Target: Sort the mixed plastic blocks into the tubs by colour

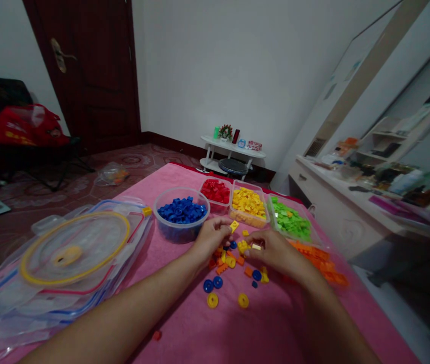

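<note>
In my left hand (211,237) a small yellow toy brick (234,226) is pinched between thumb and fingertips. My right hand (271,247) is closed on yellow toy bricks (243,246), one showing at the thumb side and another pale yellow one by the fingers. Beneath and between both hands lies a loose heap of orange, red, yellow and blue pieces (222,269). Blue wheels (208,286) and yellow wheels (212,301) rest on the pink cloth nearer to me. How many bricks the right hand holds is partly hidden by its fingers.
Behind my hands stand a round tub of blue bricks (181,232) and boxes of red (215,192), yellow (248,205) and green bricks (290,220). Orange bricks (323,263) lie right of my right arm. Stacked clear lids (74,253) cover the cloth's left side.
</note>
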